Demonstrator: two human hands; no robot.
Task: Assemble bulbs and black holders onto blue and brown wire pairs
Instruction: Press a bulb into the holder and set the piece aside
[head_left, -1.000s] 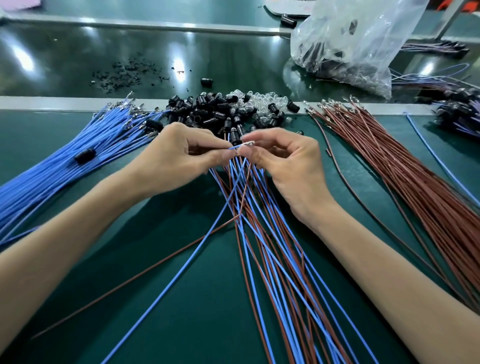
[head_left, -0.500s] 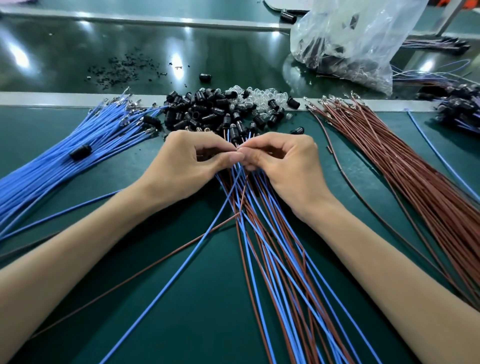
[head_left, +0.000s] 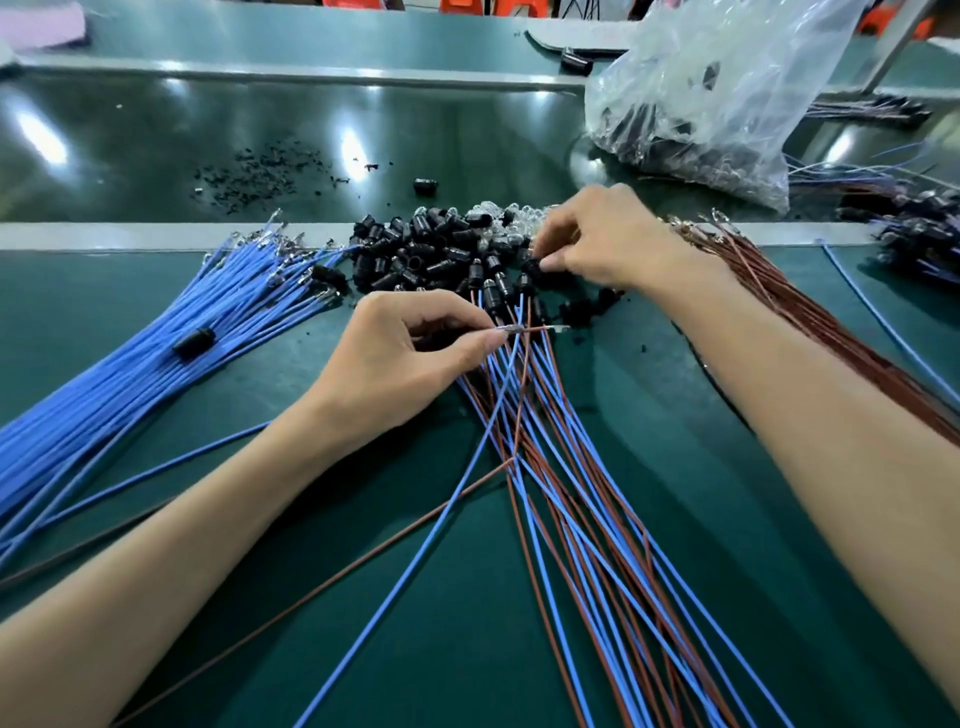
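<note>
- Left hand (head_left: 410, 353), forearm low, pinches wire ends (head_left: 524, 329) between thumb and forefinger.
- Right hand (head_left: 608, 234) is stretched forward, fingers curled down; grip unclear.

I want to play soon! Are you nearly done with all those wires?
Not nearly. Done: a fan of pairs in the middle already wears holders. In hand: the left hand pinches a bare wire pair while the right hand picks a holder from the pile. Left: big bundles of blue wires and brown wires wait, plus many bulbs.
</note>
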